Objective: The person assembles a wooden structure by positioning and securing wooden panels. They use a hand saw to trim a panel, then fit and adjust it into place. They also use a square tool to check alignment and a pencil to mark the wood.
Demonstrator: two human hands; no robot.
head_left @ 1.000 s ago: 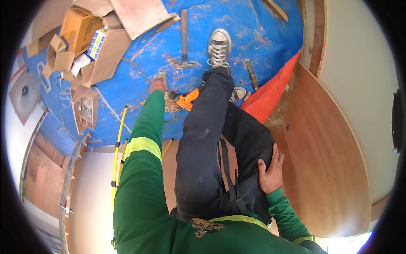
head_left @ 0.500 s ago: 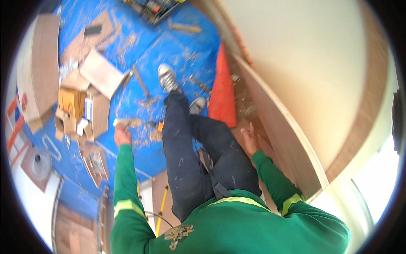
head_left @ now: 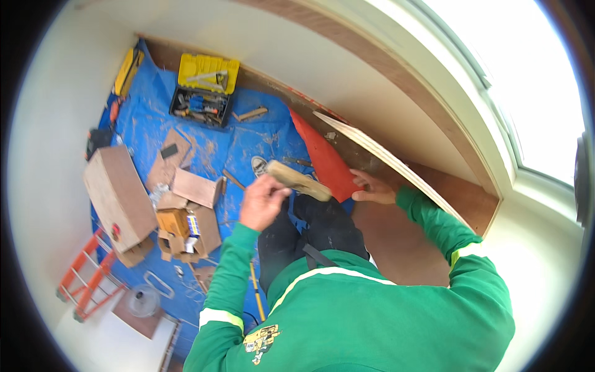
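A short, worn piece of wood (head_left: 299,181) sits in the grip of my left hand (head_left: 261,201), raised in front of my legs and slightly smeared by motion. My right hand (head_left: 373,188) holds nothing, its thumb and fingers apart. It is over the lower end of a red sheet (head_left: 328,158). Just beyond the right forearm a plywood panel (head_left: 396,162) stands tilted, its pale edge toward me; I cannot tell whether the arm touches it.
A blue tarp (head_left: 248,142) covers the floor. On it are an opened toolbox (head_left: 224,106), cardboard boxes (head_left: 204,223), a large wooden box (head_left: 121,195) and an orange ladder (head_left: 83,273). A hammer-like tool (head_left: 234,180) lies by my foot. A bright window (head_left: 527,80) is at right.
My left hand has risen and moved right with the piece of wood. My right hand stays empty by the panel. The view has swung, bringing the toolbox and window further in.
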